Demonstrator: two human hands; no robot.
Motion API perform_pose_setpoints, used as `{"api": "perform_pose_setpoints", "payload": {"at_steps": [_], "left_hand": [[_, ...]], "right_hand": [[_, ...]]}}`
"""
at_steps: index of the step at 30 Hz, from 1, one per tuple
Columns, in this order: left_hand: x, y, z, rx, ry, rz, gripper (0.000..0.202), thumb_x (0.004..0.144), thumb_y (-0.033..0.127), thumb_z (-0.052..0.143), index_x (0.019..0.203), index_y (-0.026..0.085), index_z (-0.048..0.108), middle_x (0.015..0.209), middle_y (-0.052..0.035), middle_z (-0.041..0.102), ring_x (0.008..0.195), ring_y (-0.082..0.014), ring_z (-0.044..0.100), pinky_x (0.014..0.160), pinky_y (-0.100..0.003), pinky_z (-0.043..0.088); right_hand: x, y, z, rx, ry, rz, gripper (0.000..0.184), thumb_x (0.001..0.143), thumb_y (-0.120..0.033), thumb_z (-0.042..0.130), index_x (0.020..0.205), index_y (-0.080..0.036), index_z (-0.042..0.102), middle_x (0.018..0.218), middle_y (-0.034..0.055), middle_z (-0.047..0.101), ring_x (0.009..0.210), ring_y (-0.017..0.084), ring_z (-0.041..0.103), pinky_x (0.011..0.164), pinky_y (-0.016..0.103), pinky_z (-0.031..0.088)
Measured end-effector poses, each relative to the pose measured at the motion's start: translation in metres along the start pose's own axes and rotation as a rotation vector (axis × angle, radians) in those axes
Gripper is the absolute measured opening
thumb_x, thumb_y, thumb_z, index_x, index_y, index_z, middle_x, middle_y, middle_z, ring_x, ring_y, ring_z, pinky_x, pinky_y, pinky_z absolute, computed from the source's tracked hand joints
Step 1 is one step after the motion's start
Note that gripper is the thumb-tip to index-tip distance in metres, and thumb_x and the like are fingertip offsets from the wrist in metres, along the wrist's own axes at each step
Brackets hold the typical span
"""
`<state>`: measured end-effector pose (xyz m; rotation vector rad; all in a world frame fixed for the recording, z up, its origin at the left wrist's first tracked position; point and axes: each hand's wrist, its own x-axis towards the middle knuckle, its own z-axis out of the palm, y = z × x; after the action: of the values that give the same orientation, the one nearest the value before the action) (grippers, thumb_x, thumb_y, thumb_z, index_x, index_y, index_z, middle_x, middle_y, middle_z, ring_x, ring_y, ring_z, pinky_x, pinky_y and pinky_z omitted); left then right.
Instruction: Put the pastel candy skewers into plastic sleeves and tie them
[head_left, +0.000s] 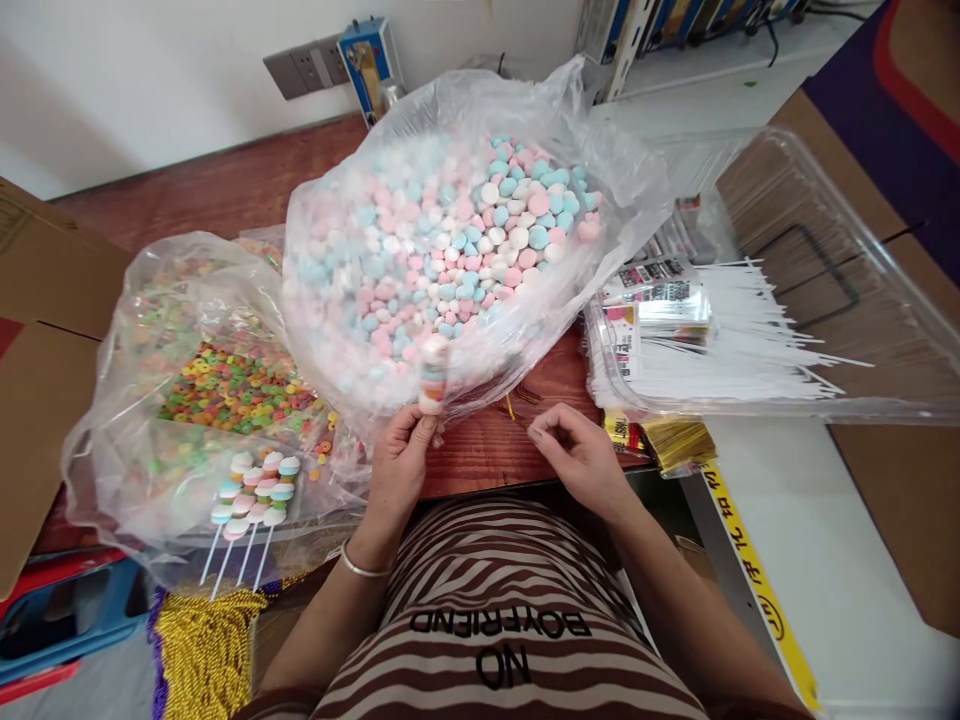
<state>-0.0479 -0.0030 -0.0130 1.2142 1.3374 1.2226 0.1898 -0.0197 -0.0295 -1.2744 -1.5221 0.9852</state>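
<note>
My left hand (pixel 401 450) is closed around the stick of a candy skewer (pixel 433 372), held upright in front of a big clear bag of pink, blue and white round candies (pixel 450 240). A little to the right, my right hand (pixel 574 450) hovers over the wooden table (pixel 495 445) with its fingertips pinched together; whatever they hold is too small to make out. Several finished candy skewers (pixel 251 500) lie on the plastic at the left.
A second clear bag with small colourful ring candies (pixel 225 385) sits at left. A clear plastic tray (pixel 825 300) with white sticks (pixel 750 330) and printed wrappers stands at right. Gold twist ties (pixel 675 440) lie near it. Cardboard boxes flank both sides.
</note>
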Motion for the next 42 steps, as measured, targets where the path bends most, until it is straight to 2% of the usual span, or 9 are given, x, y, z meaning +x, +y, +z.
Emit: {"api": "perform_pose_setpoints", "payload": {"at_steps": [5, 13, 20, 23, 26, 29, 34, 38, 42], "left_hand": [[-0.001, 0.012, 0.018, 0.522, -0.082, 0.334, 0.021, 0.097, 0.015, 0.052, 0.094, 0.020, 0.072, 0.091, -0.0046, 0.064, 0.086, -0.0178, 0.060, 0.080, -0.030, 0.048], [-0.006, 0.001, 0.033, 0.667, 0.001, 0.577, 0.025, 0.096, 0.012, 0.052, 0.113, 0.021, 0.069, 0.090, -0.0061, 0.065, 0.082, -0.0193, 0.061, 0.075, -0.029, 0.048], [-0.006, 0.008, 0.036, 0.484, 0.001, 0.447, 0.022, 0.094, 0.016, 0.057, 0.104, 0.023, 0.076, 0.087, -0.0061, 0.068, 0.082, -0.0195, 0.060, 0.076, -0.030, 0.048], [-0.004, 0.013, 0.041, 0.152, -0.049, 0.127, 0.009, 0.089, 0.025, 0.067, 0.089, 0.020, 0.074, 0.076, -0.0026, 0.064, 0.072, -0.0159, 0.057, 0.067, -0.027, 0.046], [-0.001, 0.014, 0.046, -0.303, -0.154, -0.266, 0.025, 0.078, 0.038, 0.079, 0.084, 0.016, 0.070, 0.058, 0.0046, 0.049, 0.052, -0.0088, 0.041, 0.050, -0.021, 0.031], [0.001, 0.015, 0.049, -0.540, -0.145, -0.417, 0.038, 0.066, 0.041, 0.089, 0.080, 0.014, 0.067, 0.057, 0.0067, 0.046, 0.049, -0.0046, 0.035, 0.047, -0.019, 0.024], [0.002, 0.014, 0.048, -0.525, -0.117, -0.389, 0.039, 0.065, 0.042, 0.090, 0.078, 0.014, 0.066, 0.055, 0.0070, 0.046, 0.049, -0.0044, 0.034, 0.047, -0.019, 0.023], [-0.003, 0.012, 0.047, -0.312, -0.089, -0.215, 0.028, 0.080, 0.043, 0.080, 0.085, 0.016, 0.070, 0.064, 0.0033, 0.057, 0.057, -0.0080, 0.044, 0.055, -0.021, 0.035], [-0.007, 0.011, 0.045, -0.069, -0.083, -0.027, 0.013, 0.089, 0.031, 0.072, 0.092, 0.019, 0.072, 0.088, -0.0020, 0.071, 0.083, -0.0142, 0.061, 0.080, -0.027, 0.047]], "right_hand": [[-0.008, -0.036, 0.022, 0.268, -0.049, 0.013, 0.018, 0.094, -0.031, 0.063, 0.080, -0.021, 0.062, 0.073, -0.0010, 0.058, 0.065, 0.014, 0.051, 0.059, 0.026, 0.042], [0.004, -0.022, 0.057, 0.388, 0.122, 0.294, 0.029, 0.086, -0.047, 0.069, 0.077, -0.021, 0.062, 0.059, -0.0046, 0.048, 0.053, 0.012, 0.038, 0.048, 0.026, 0.033], [0.002, -0.020, 0.057, 0.363, 0.138, 0.280, 0.027, 0.089, -0.046, 0.065, 0.078, -0.022, 0.059, 0.061, -0.0044, 0.050, 0.053, 0.012, 0.040, 0.050, 0.027, 0.036], [0.002, -0.014, 0.059, 0.203, 0.201, 0.176, 0.021, 0.092, -0.041, 0.061, 0.086, -0.020, 0.061, 0.071, -0.0006, 0.061, 0.058, 0.014, 0.049, 0.056, 0.028, 0.041], [0.006, -0.009, 0.058, 0.082, 0.228, 0.074, 0.017, 0.093, -0.037, 0.059, 0.090, -0.021, 0.061, 0.076, 0.0012, 0.065, 0.063, 0.015, 0.056, 0.060, 0.029, 0.044], [0.009, -0.011, 0.052, 0.094, 0.179, 0.018, 0.019, 0.098, -0.038, 0.055, 0.091, -0.022, 0.061, 0.080, 0.0018, 0.067, 0.069, 0.016, 0.060, 0.065, 0.029, 0.049], [0.010, -0.026, 0.042, 0.193, 0.067, 0.043, 0.027, 0.101, -0.042, 0.051, 0.114, -0.022, 0.065, 0.099, 0.0057, 0.073, 0.078, 0.018, 0.067, 0.075, 0.033, 0.054], [0.011, -0.030, 0.045, 0.323, -0.006, 0.141, 0.028, 0.096, -0.048, 0.061, 0.102, -0.021, 0.069, 0.093, 0.0048, 0.075, 0.081, 0.020, 0.068, 0.075, 0.033, 0.055], [0.016, -0.023, 0.051, 0.485, 0.022, 0.217, 0.028, 0.084, -0.048, 0.074, 0.087, -0.020, 0.071, 0.081, 0.0013, 0.071, 0.072, 0.016, 0.061, 0.069, 0.029, 0.052]]}}
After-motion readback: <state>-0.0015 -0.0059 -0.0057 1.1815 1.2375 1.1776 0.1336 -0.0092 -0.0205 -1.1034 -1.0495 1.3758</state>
